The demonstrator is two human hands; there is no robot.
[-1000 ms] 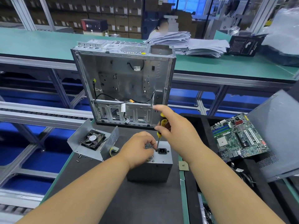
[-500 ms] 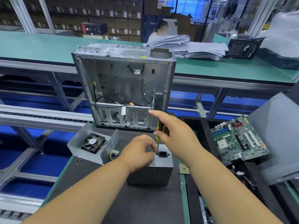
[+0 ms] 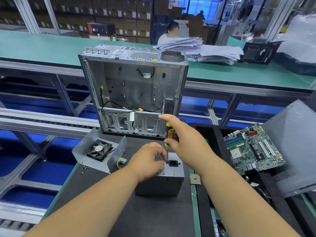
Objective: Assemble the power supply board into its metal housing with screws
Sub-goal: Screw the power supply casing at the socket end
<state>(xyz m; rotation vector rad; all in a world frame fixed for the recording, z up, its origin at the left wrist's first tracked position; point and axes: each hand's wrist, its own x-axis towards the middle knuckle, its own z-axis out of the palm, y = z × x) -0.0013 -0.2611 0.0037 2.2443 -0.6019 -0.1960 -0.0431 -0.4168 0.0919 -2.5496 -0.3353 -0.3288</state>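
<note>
The grey power supply housing point(image 3: 160, 183) is sitting on the dark mat of the bench point(image 3: 95, 207), its top face with the black power socket point(image 3: 173, 163) turned upward. The right hand point(image 3: 186, 142) is gripping a yellow-and-black screwdriver point(image 3: 168, 134), fingers wrapped round the handle with the forefinger stretched out, and the shaft is standing nearly upright with its tip at a spot just left of the socket. The left hand point(image 3: 148, 161) is resting on the housing top, its fingers point(image 3: 162, 153) curled narrow beside the tip; what they are pinching cannot be told. A loose metal cover with a fan point(image 3: 99, 149) is lying to the left, small screws point(image 3: 85, 167) just beside it, an open computer case point(image 3: 133, 93) standing behind, a motherboard point(image 3: 253, 149) lying well to the right
</note>
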